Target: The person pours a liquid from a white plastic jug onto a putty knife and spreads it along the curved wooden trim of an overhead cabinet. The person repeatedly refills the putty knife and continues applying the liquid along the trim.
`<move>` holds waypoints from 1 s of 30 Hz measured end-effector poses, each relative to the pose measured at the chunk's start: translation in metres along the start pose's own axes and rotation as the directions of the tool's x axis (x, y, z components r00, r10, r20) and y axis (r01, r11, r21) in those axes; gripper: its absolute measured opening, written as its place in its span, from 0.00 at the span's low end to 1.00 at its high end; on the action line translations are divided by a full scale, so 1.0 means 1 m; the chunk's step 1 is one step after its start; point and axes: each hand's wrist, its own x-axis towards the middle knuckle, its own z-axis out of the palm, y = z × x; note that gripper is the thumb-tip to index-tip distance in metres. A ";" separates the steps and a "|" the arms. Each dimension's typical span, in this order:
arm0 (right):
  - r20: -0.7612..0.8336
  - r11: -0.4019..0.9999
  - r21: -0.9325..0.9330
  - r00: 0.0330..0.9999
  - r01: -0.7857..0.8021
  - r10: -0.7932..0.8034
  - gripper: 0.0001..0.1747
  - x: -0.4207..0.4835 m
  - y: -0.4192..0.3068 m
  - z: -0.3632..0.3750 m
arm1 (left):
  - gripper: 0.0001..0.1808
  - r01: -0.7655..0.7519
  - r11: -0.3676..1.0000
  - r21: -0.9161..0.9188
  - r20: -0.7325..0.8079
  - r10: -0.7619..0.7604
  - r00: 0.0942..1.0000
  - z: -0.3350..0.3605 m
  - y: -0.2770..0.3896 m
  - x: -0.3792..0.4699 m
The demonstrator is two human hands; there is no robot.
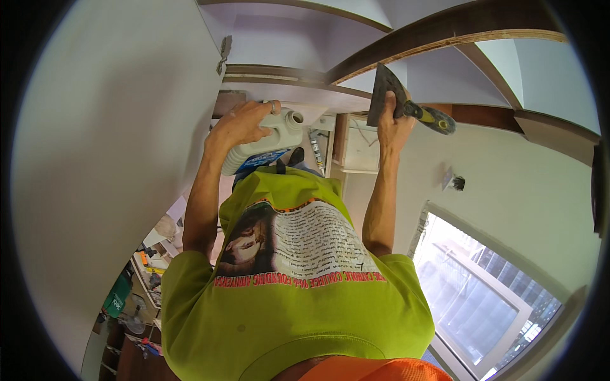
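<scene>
My left hand grips the handle of a cream plastic jug with a blue label. The jug is tilted in front of my waist, and its round mouth shows no cap. In my right hand is a broad putty knife with a worn black-and-yellow handle. My thumb presses on its dark, stained blade, which points up and to the left. The blade is in front of the edge of a wooden cabinet shelf; whether they touch I cannot tell.
A large white door panel with a hinge stands close at my left. A sealant cartridge lies low ahead. An electrical box juts from the right wall above a window. Tools and clutter lie behind the panel.
</scene>
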 end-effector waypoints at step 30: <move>0.030 0.954 -0.272 0.992 0.128 -0.124 0.16 0.023 -0.019 0.016 | 0.26 -0.035 0.994 -0.107 -0.029 0.032 0.999 0.023 -0.027 0.014</move>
